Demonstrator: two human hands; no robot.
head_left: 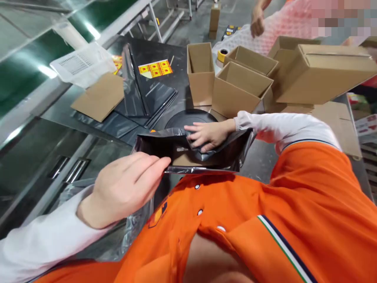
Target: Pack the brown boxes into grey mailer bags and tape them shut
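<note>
A black plastic bag [200, 170] stands with its mouth open close to my chest. Brown cardboard [184, 159] shows at the bottom inside it. My left hand [129, 184] is closed on the near left edge of the bag, thumb hidden behind the fingers. My right hand [207, 135] reaches over the far side, fingers spread, its palm lying on the black film at the bag's opening. Behind the bag sits a round black disc [188, 116] on the dark table, partly covered by the bag.
Brown cartons [241, 96] stand open at the back right, beside yellow tape [222, 55]. Flat black bags [159, 98], a cardboard sheet [101, 96], yellow-red labels [156, 69] and a white basket [84, 63] lie to the left. Another person's hand [257, 21] is near bubble wrap [282, 23].
</note>
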